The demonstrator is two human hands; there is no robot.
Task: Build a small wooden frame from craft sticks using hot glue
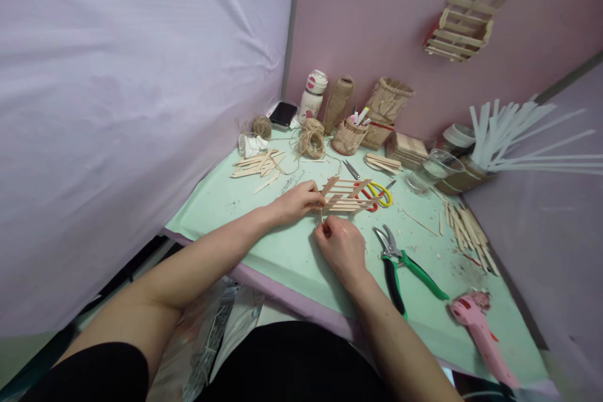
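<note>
In the head view, the left hand [298, 202] has its fingers closed on the stick frame [349, 206] over the desk [282, 248]; the right hand's [345, 248] fingers pinch a thin stick [321, 216] (partly hidden). Steady bracing should prevent twisting.

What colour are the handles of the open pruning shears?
Green and black, the pruning shears' handles; the head view shows them best.
</note>
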